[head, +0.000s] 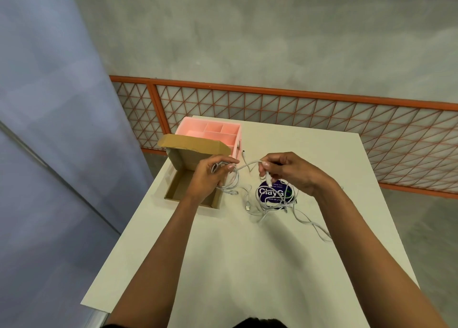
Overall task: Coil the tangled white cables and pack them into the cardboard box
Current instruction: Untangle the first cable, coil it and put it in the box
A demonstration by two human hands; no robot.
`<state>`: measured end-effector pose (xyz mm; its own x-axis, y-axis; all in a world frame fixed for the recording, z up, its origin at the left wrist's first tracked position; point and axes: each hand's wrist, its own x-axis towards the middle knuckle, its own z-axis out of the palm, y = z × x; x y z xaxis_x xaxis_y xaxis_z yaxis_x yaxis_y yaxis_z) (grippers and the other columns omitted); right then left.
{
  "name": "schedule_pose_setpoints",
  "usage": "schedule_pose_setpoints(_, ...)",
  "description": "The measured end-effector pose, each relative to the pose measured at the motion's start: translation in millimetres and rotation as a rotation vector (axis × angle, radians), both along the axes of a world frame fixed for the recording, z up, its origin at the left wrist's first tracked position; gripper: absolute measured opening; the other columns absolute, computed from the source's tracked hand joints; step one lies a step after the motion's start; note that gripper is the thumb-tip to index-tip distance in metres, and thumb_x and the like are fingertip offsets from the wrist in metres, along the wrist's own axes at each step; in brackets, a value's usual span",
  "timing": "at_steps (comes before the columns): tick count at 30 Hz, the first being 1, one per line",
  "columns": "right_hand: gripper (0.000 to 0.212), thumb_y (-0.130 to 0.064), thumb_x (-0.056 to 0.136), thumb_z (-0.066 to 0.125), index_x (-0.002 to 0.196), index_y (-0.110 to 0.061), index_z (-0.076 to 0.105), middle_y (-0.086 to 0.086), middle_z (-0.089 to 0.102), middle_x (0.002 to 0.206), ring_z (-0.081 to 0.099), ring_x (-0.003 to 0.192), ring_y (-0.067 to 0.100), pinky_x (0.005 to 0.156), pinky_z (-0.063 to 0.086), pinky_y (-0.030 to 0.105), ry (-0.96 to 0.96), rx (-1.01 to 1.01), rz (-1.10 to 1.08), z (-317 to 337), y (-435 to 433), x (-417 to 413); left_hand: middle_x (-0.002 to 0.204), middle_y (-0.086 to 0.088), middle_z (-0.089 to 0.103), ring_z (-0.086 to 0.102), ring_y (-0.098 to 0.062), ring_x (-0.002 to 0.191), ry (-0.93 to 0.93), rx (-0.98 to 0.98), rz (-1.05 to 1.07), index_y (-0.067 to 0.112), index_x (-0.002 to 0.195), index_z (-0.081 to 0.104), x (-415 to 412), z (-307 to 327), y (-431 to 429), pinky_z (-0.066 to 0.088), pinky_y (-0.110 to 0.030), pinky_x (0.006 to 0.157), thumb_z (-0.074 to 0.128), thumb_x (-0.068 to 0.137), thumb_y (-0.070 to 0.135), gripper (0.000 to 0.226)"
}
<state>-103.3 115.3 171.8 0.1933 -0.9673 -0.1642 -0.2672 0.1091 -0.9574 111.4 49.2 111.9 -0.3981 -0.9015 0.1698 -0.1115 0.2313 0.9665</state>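
While our left hand [210, 176] grips a small coil [229, 179] over the open box [188, 191] at frame centre-left, our right hand [285, 171] pinches a cable end w/ plug. Rest of the cables [275, 203] lie tangled on the table [247, 265], just right of the box, over a purple sticker [272, 193].

White cables [269, 205] between both hands' grip

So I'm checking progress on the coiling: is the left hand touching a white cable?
Touching. The head view shows the left hand closed around loops of white cable, which hang below its fingers above the open cardboard box.
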Motion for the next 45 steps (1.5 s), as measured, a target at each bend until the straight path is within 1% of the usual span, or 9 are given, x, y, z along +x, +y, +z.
schedule_pose_setpoints(5, 0.02, -0.012, 0.097, 0.05, 0.086, -0.005, 0.065, 0.003, 0.06, 0.086, 0.048, 0.067, 0.011, 0.063, 0.046, 0.013, -0.038, 0.02, -0.121, 0.4, -2.2, -11.2, 0.106, -0.005, 0.066, 0.056, -0.011, 0.071, 0.014, 0.085, -0.137, 0.015, 0.099, 0.071, -5.3, 14.5, 3.5, 0.047, -0.026, 0.05, 0.074, 0.072, 0.022, 0.028)
schedule_pose_setpoints(12, 0.018, -0.01, 0.096, 0.052, 0.095, -0.006, 0.069, -0.001, 0.063, 0.085, 0.051, 0.07, 0.01, 0.065, 0.049, 0.013, -0.082, 0.003, -0.288, -17.2, -4.5, -14.9, 0.094, 0.001, 0.065, 0.059, -0.006, 0.07, 0.048, 0.096, -0.089, 0.015, 0.09, 0.068, -14.9, 22.5, 3.3, 0.05, -0.024, 0.05, 0.074, 0.078, 0.01, 0.014)
schedule_pose_setpoints(16, 0.018, -0.01, 0.096, 0.052, 0.095, -0.011, 0.07, 0.008, 0.064, 0.087, 0.055, 0.065, 0.008, 0.075, 0.052, 0.021, -0.013, -0.091, -0.359, -31.4, -0.9, -8.8, 0.087, 0.006, 0.064, 0.06, -0.009, 0.076, 0.095, 0.107, -0.064, 0.012, 0.089, 0.065, -21.6, 26.6, 5.3, 0.05, -0.024, 0.049, 0.073, 0.079, 0.007, 0.014)
schedule_pose_setpoints(21, 0.013, -0.004, 0.096, 0.05, 0.098, -0.007, 0.063, 0.003, 0.061, 0.073, 0.064, 0.06, 0.012, 0.067, 0.055, 0.021, 0.089, -0.17, -0.497, -41.3, -0.2, 11.4, 0.086, 0.004, 0.065, 0.06, -0.003, 0.071, 0.131, 0.119, -0.065, 0.015, 0.084, 0.064, -28.4, 25.0, 9.3, 0.051, -0.023, 0.047, 0.073, 0.079, 0.005, 0.014)
schedule_pose_setpoints(26, 0.009, 0.002, 0.093, 0.053, 0.093, -0.002, 0.061, 0.009, 0.062, 0.08, 0.068, 0.059, 0.01, 0.062, 0.054, 0.015, -0.174, -0.085, -0.576, -44.2, -1.1, 30.5, 0.088, -0.005, 0.064, 0.06, -0.012, 0.075, 0.12, 0.1, -0.046, 0.016, 0.082, 0.064, -30.7, 22.7, 9.7, 0.051, -0.025, 0.047, 0.074, 0.079, 0.006, 0.014)
schedule_pose_setpoints(32, 0.011, 0.007, 0.088, 0.056, 0.092, -0.003, 0.057, 0.015, 0.07, 0.078, 0.071, 0.062, 0.021, 0.065, 0.06, 0.028, -0.424, 0.041, -0.568, -37.8, 2.6, 44.8, 0.086, -0.005, 0.065, 0.061, -0.014, 0.074, 0.115, 0.068, -0.015, 0.016, 0.081, 0.063, -29.7, 21.1, 7.9, 0.052, -0.025, 0.049, 0.075, 0.079, 0.006, 0.016)
schedule_pose_setpoints(37, 0.016, -0.01, 0.098, 0.048, 0.093, -0.002, 0.062, 0.018, 0.068, 0.088, 0.067, 0.076, 0.026, 0.076, 0.058, 0.032, -0.364, 0.086, -0.466, -38.9, 1.3, 45.8, 0.085, 0.002, 0.066, 0.063, -0.011, 0.079, 0.092, 0.025, 0.031, 0.02, 0.079, 0.062, -27.8, 20.4, 4.1, 0.056, -0.035, 0.063, 0.075, 0.078, 0.007, 0.019)
schedule_pose_setpoints(41, 0.03, -0.033, 0.091, 0.062, 0.107, -0.008, 0.065, -0.001, 0.07, 0.087, 0.067, 0.079, 0.012, 0.078, 0.055, 0.03, -0.251, 0.164, -0.316, -32.2, 4.0, 43.2, 0.083, 0.009, 0.065, 0.062, -0.009, 0.078, 0.04, -0.039, 0.038, 0.024, 0.08, 0.063, -27.7, 19.8, 4.0, 0.055, -0.031, 0.058, 0.075, 0.079, 0.008, 0.019)
schedule_pose_setpoints(45, 0.027, -0.017, 0.085, 0.069, 0.11, -0.007, 0.063, 0.004, 0.064, 0.087, 0.063, 0.075, 0.012, 0.07, 0.054, 0.025, -0.181, 0.181, -0.291, -30.8, 3.5, 44.5, 0.09, 0.0, 0.066, 0.064, -0.018, 0.077, -0.022, -0.034, 0.05, 0.02, 0.081, 0.064, -31.2, 18.7, 4.1, 0.057, -0.033, 0.057, 0.077, 0.078, 0.013, 0.016)
